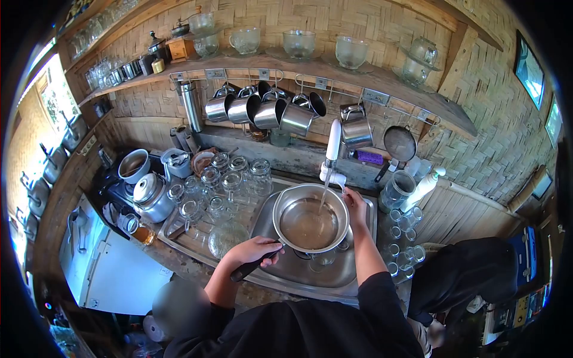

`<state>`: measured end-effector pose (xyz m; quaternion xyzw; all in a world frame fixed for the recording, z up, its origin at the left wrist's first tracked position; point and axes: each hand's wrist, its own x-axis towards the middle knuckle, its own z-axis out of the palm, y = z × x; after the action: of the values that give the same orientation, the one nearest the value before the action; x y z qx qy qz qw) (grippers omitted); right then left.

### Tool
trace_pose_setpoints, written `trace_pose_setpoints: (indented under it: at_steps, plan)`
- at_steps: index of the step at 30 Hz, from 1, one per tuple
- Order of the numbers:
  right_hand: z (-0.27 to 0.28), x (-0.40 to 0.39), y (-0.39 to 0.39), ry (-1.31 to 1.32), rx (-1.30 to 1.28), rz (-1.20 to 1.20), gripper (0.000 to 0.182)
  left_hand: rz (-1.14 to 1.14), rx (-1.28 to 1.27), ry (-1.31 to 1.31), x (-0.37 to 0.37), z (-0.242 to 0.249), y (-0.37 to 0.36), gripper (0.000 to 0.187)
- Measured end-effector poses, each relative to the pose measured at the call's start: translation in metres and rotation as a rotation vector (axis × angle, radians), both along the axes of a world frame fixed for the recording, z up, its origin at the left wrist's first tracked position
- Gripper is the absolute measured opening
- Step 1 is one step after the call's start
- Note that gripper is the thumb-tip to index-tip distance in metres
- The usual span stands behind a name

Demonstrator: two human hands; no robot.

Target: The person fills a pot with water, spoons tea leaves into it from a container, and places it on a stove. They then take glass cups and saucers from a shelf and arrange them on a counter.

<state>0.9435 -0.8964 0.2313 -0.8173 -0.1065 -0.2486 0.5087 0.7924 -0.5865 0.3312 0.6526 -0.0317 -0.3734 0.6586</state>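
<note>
Left hand: closed round the black handle, just short of where it joins the pan.
Right hand: up at the pan's far right, fingers bent beside the lower end of the tap; from here I can't tell whether they grip the tap, the rim or neither.
Pan: between the two hands, mouth up, over the sink; I can't see whether anything bears its weight.
Handle: its long axis slants from the pan's near left side down toward the body; the left hand has it, the right is across the bowl from it.
Water: a thin stream dropping from the tap into the pan, shallow liquid below.
Sink: a clear glass sits just in front of the pan, partly hidden by it.
Left of the sink: many glasses crowd the drainer, a lidded pot beyond them.
Right of the sink: small glasses and a white bottle on the tabletop.
Wall: metal mugs and a strainer hang beneath the shelf.
</note>
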Motion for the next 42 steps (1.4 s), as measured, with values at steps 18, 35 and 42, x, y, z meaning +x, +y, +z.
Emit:
trace_pose_setpoints:
  at_steps: [18, 35, 42]
  plan:
    - [0.001, 0.011, -0.002, -0.099, -0.07, 0.01, 0.019, -0.005, -0.009, 0.013, -0.003, 0.0, -0.002, 0.033]
    - [0.015, -0.076, 0.013, 0.836, 1.271, 0.433, 0.059, 0.02, -0.004, 0.035, -0.003, -0.002, -0.006, 0.032]
    - [0.0, -0.106, 0.025, 0.779, 1.308, 0.53, 0.069, 0.015, -0.002, 0.045, -0.004, -0.012, -0.005, 0.031]
